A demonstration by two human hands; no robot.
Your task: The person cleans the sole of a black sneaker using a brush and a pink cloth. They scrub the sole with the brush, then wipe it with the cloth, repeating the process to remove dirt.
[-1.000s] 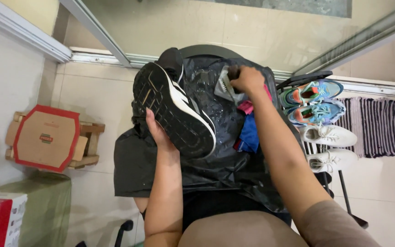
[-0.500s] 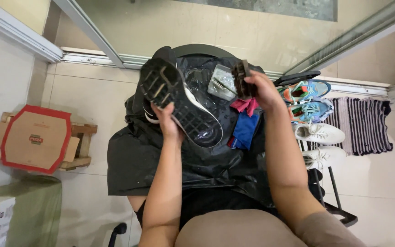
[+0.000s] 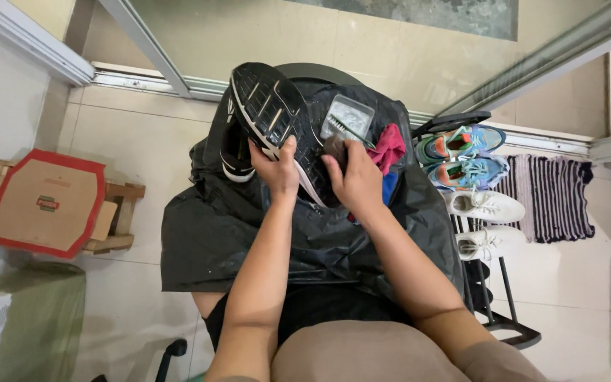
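Note:
A black sneaker with a dark treaded sole is held sole-up over a black plastic sheet that covers my lap. My left hand grips its lower edge. My right hand is closed on a small dark object, seemingly a brush, and presses it against the sole's right side. Just behind lie a clear plastic tub, a red cloth and a bit of blue cloth. Another dark shoe with a white sole stripe shows under the held sneaker.
A shoe rack on the right holds teal-and-orange sneakers and white sneakers, beside a striped mat. On the left, a red-edged flat cardboard box lies on a wooden stool. A green-covered box stands at lower left. A glass door frame runs ahead.
My right hand has come down from the tub with the dark object and now meets the sole. My left hand has tilted the sneaker more upright.

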